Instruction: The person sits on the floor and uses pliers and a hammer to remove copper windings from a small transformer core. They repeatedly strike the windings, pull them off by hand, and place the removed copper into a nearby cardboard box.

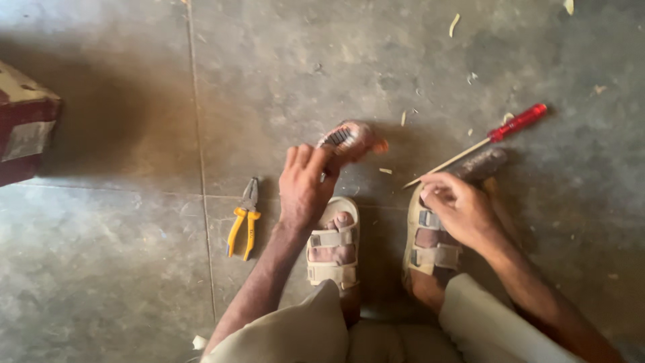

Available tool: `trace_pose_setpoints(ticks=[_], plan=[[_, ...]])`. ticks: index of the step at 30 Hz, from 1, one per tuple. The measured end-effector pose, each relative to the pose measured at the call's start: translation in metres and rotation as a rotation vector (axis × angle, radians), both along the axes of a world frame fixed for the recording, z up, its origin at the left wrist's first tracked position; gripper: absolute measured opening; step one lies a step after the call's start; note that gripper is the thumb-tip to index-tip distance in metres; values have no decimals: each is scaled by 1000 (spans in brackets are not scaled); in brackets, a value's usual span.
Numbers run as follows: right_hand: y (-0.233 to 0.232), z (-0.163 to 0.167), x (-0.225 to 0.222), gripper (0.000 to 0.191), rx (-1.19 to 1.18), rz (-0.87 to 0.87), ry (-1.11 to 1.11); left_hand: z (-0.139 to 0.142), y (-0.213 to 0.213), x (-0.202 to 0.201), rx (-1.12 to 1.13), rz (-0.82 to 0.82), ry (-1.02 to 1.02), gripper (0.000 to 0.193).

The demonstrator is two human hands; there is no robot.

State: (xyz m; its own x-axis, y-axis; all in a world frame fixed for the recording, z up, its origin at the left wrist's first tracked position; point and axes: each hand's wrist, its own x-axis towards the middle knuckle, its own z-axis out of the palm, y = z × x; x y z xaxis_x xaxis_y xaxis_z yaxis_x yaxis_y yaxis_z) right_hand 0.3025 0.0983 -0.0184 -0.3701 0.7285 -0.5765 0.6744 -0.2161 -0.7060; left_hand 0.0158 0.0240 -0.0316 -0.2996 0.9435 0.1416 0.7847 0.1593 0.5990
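My left hand [304,187] is raised over the floor and grips a small rounded part [348,138] with pale ribbed windings and an orange tip. My right hand [458,207] hovers over my right foot with its fingers curled together; I see nothing in them. Its fingertips are close to the tip of a red-handled screwdriver [516,123], which lies on the floor with its thin shaft pointing down-left. A dark cylindrical piece [481,163] lies just beyond the right hand.
Pliers with yellow handles [244,220] lie on the concrete floor left of my left arm. A red and white box [24,121] stands at the left edge. My feet in tan sandals [332,250] rest below the hands. Pale shavings are scattered at the top right.
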Motion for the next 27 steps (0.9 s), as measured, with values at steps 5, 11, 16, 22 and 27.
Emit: trace_pose_setpoints(ticks=[5, 11, 16, 22, 27], plan=[[-2, 12, -6, 33, -6, -1, -71, -11, -12, 2, -142, -418, 95, 55], [0, 21, -18, 32, -24, 17, 4, -23, -28, 4, -275, -504, 108, 53], [4, 24, -22, 32, 53, 37, 13, -17, -28, 12, -399, -423, -84, 81], [-1, 13, -35, 28, 84, 137, 2, -12, -4, 25, -287, -159, -6, 128], [-9, -15, -62, 29, -172, 92, 115, -14, 10, 25, -509, -165, -166, 135]])
